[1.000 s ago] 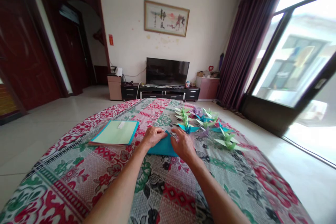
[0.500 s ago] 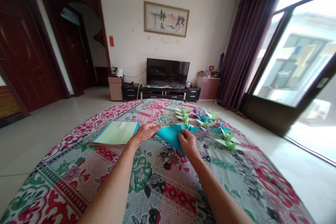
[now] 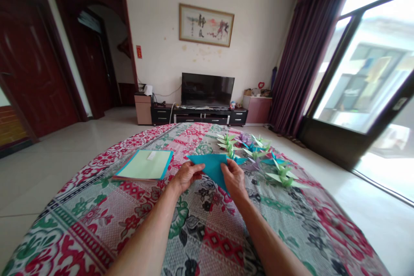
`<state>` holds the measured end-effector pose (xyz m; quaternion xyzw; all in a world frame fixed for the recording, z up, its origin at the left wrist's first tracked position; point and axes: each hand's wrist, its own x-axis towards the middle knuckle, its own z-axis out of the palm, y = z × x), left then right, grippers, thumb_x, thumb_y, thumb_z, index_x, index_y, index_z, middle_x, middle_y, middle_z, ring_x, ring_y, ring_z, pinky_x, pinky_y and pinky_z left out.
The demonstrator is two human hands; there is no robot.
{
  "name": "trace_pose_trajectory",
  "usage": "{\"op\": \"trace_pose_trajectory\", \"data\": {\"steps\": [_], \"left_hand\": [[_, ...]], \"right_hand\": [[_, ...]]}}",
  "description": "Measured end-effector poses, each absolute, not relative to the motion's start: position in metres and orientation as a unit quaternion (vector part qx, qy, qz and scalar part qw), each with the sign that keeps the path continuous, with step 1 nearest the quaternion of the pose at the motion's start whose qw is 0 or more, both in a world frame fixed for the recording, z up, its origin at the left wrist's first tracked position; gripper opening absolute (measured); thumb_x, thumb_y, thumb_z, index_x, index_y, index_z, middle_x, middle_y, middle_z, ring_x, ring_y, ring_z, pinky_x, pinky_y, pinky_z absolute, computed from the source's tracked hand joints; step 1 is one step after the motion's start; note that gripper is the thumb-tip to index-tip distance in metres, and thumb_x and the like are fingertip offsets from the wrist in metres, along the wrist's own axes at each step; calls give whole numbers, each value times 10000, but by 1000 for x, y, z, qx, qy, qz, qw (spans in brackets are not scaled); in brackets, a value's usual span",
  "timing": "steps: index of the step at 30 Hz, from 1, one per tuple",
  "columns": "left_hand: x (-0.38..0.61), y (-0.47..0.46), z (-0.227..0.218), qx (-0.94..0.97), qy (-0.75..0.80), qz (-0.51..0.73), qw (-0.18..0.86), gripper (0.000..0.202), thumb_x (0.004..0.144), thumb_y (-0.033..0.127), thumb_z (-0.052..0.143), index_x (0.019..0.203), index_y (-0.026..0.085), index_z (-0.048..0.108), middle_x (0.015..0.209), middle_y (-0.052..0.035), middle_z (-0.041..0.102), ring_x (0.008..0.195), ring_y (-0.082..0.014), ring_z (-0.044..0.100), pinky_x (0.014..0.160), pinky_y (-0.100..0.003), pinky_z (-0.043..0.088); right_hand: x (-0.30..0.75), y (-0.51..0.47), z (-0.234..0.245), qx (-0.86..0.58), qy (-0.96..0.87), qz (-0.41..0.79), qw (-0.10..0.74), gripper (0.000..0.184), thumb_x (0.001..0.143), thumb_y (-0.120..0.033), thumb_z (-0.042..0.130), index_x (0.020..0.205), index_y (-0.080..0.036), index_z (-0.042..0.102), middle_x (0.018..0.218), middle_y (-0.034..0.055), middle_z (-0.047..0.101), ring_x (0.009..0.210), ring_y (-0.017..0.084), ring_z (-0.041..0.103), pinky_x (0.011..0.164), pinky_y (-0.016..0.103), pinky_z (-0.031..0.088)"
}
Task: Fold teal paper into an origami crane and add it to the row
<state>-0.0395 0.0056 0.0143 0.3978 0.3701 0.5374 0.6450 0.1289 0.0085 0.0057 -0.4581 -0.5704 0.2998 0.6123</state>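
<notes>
A blue sheet of origami paper (image 3: 211, 166), folded into a triangle, is held up between my two hands over the table. My left hand (image 3: 188, 176) pinches its lower left edge between thumb and fingers. On the other side, my right hand (image 3: 233, 177) grips the right edge, thumb on the near face. The triangle's long edge runs across the top and one corner points down toward my right wrist. Just beyond the right hand stand folded paper cranes (image 3: 255, 153) in green, blue and purple, several in rows.
A stack of coloured paper (image 3: 142, 164), pale green on top with a small white strip (image 3: 151, 155), lies left of my hands. A flowered tablecloth (image 3: 136, 220) covers the round table. Beyond it stand a television (image 3: 207, 90) and a low black cabinet (image 3: 200, 116).
My left hand has moved from the triangle's left tip down and right to its lower left edge. My right hand keeps its hold, and the paper has turned slightly.
</notes>
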Motion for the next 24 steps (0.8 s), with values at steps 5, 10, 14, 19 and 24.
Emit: {"op": "trace_pose_trajectory", "data": {"steps": [5,10,14,19,24], "left_hand": [[-41,10,13,381,376,575,619,282,516,245,775,698,126,596,596,10,619,499,-89,567,444,-185,418],[-44,12,14,353,388,623,580,291,531,265,753,613,156,496,500,53,546,480,-90,571,417,-169,401],[-47,13,16,330,365,658,570,303,525,279,743,617,162,480,504,71,536,469,-81,562,411,-165,397],[-53,14,19,306,341,677,576,301,513,272,750,640,158,503,539,68,565,471,-71,560,422,-168,417],[-57,16,19,303,348,680,570,301,498,262,768,643,151,529,521,66,564,467,-70,556,431,-168,428]], "right_hand": [[126,8,5,-451,-586,267,617,280,749,-379,515,875,-153,621,724,17,619,627,135,496,602,244,417],[126,4,7,-449,-588,254,623,273,762,-375,508,880,-154,618,723,12,610,624,130,489,593,234,414],[125,2,8,-451,-585,258,623,279,754,-383,512,876,-157,621,711,9,600,616,129,483,572,227,406],[125,6,4,-450,-569,292,623,289,736,-395,527,864,-156,626,692,3,590,609,128,478,568,227,405],[126,9,2,-443,-547,345,621,318,711,-412,547,875,-154,634,720,9,620,615,132,494,580,233,412]]}}
